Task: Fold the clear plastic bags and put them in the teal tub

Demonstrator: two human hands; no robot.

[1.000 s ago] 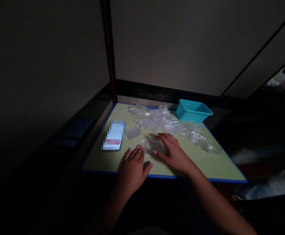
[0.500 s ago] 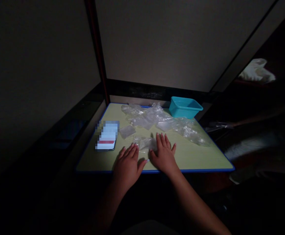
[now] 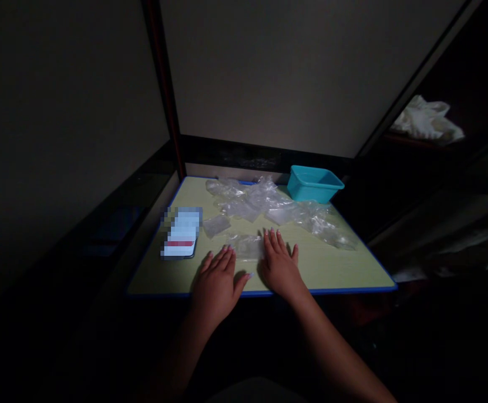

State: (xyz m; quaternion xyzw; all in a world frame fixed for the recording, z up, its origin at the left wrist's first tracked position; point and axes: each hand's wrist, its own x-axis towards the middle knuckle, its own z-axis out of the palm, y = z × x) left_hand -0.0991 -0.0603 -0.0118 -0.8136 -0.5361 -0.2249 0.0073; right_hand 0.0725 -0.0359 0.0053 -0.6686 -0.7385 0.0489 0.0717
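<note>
A clear plastic bag (image 3: 248, 247) lies flattened on the small table (image 3: 336, 274) between my hands. My left hand (image 3: 217, 285) rests flat by its left end, fingers stretched out and fingertips at its edge. At the other end, my right hand (image 3: 281, 266) lies with fingers spread, its fingertips touching the bag or just beside it. Neither hand grips anything. Beyond them is a heap of crumpled clear plastic bags (image 3: 256, 198), trailing off to the right. A small folded clear bag (image 3: 216, 225) sits apart, left of the middle.
A phone (image 3: 182, 232) with a lit, blurred screen lies at the table's left. A turquoise plastic basket (image 3: 315, 184) stands at the back right corner. A wall panel (image 3: 261, 78) rises behind the table. White cloth (image 3: 428, 118) lies on a dark shelf at the right.
My right thumb has drawn in from the bag, which now looks flatter. The view has shifted slightly. A blurred shape at the far right, perhaps a person, no longer shows.
</note>
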